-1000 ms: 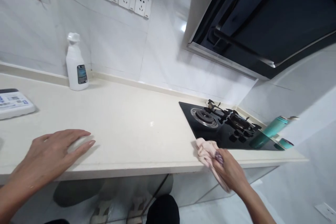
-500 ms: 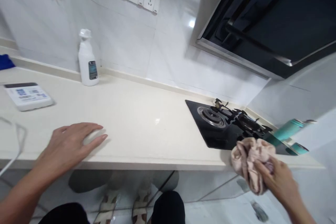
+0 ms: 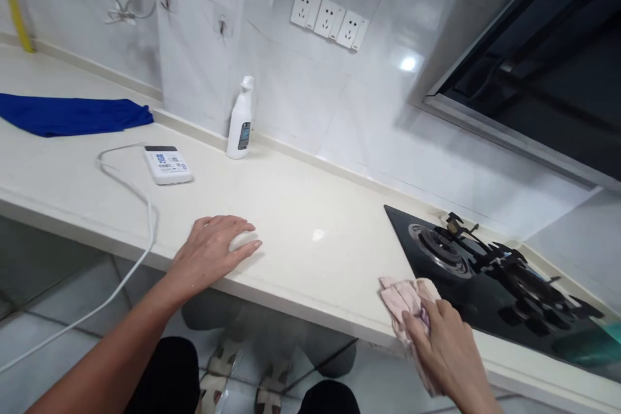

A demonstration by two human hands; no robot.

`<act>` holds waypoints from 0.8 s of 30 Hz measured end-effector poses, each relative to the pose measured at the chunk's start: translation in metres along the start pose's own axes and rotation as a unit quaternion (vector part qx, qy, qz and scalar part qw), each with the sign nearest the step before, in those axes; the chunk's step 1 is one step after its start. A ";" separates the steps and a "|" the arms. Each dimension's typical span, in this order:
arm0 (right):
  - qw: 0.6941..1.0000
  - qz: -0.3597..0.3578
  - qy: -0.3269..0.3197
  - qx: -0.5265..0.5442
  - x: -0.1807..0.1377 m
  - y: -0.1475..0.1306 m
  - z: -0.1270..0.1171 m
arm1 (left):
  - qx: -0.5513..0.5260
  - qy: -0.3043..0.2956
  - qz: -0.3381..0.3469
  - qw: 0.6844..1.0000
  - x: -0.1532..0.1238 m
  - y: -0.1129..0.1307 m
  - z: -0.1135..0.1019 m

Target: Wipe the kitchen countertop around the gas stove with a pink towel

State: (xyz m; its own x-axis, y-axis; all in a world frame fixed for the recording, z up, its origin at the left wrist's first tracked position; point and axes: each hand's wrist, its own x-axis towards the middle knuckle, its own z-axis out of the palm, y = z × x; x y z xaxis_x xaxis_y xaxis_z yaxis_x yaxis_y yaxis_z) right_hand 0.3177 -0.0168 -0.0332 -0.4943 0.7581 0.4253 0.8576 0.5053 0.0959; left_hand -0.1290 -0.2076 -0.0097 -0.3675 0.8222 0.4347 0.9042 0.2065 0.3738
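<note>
My left hand is cupped over a small rounded white object on the pale stone countertop, a little behind the front edge. My right hand grips a crumpled pink cloth at the counter's front edge. The cloth lies just beside the near left corner of a black glass gas hob. Part of the white object is hidden under my fingers.
A white spray bottle stands against the tiled wall below several wall sockets. Further left are a white flat device with a white cable and a blue cloth. A black range hood hangs above the hob.
The view has swung left, bringing the blue cloth and cable into sight. My right hand and the pink cloth have come back left along the hob's front. My left hand stays on the white object.
</note>
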 end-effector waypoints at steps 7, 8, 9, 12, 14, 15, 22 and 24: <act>0.988 -0.054 -0.096 0.106 0.068 -0.123 -0.026 | -0.036 0.031 -0.007 0.999 -0.003 0.001 0.000; 0.985 -0.066 -0.102 0.120 0.076 -0.149 -0.030 | -0.041 0.034 -0.009 0.999 -0.003 0.001 0.000; 0.982 -0.085 -0.105 0.131 0.082 -0.175 -0.033 | -0.047 0.036 -0.011 0.998 -0.003 0.001 0.000; 0.968 -0.162 -0.098 0.167 0.090 -0.247 -0.042 | -0.074 0.043 -0.014 0.996 -0.002 -0.004 0.000; 0.954 -0.201 -0.087 0.205 0.088 -0.279 -0.045 | -0.096 0.044 -0.019 0.994 0.000 -0.010 0.001; 0.947 -0.213 -0.084 0.228 0.085 -0.288 -0.046 | -0.109 0.050 -0.023 0.992 0.001 -0.013 0.002; 0.860 -0.238 -0.123 0.434 0.067 -0.258 -0.042 | -0.159 0.132 0.091 0.974 -0.008 0.008 0.006; 0.818 -0.219 -0.128 0.516 0.070 -0.232 -0.045 | -0.139 0.097 0.158 0.973 -0.010 0.032 0.003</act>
State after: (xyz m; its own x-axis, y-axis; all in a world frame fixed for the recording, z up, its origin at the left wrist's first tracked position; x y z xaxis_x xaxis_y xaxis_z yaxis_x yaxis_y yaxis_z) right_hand 0.0908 -0.0992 0.0147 -0.8493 0.4053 0.3382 0.0782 0.7302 -0.6787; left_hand -0.0958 -0.2078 -0.0048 -0.1395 0.7000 0.7004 0.8948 -0.2138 0.3919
